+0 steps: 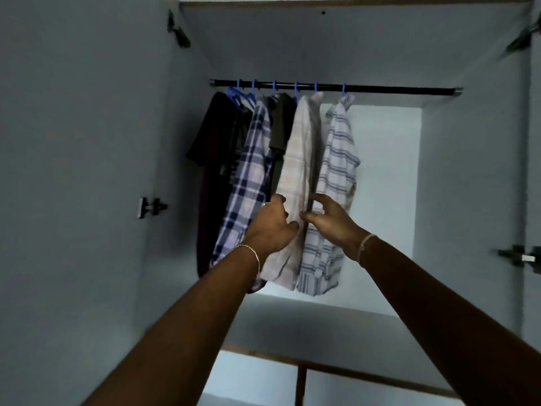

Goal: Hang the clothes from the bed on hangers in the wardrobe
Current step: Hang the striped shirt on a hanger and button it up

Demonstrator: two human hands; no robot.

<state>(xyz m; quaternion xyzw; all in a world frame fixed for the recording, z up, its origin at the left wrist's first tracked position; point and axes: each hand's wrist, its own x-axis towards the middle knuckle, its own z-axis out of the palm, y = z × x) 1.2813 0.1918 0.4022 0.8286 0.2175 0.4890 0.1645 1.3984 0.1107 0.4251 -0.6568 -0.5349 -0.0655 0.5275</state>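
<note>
Several shirts hang on blue hangers (240,96) from the black rail (380,90) inside the open wardrobe. From left: a dark shirt (210,159), a navy plaid shirt (248,177), an olive shirt (282,124), a cream shirt (297,159) and a blue-striped white shirt (336,159). My left hand (270,227) reaches to the cream shirt's left edge with fingers curled against the cloth. My right hand (328,219) is at the gap between the cream and striped shirts, fingers loosely spread, thumb touching the cream shirt's edge.
The wardrobe's side walls (87,171) and open doors carry hinges (150,207) on the left and hinges (518,257) on the right. The rail's right half is bare. A shelf edge (322,367) with a vertical divider lies below the hanging space.
</note>
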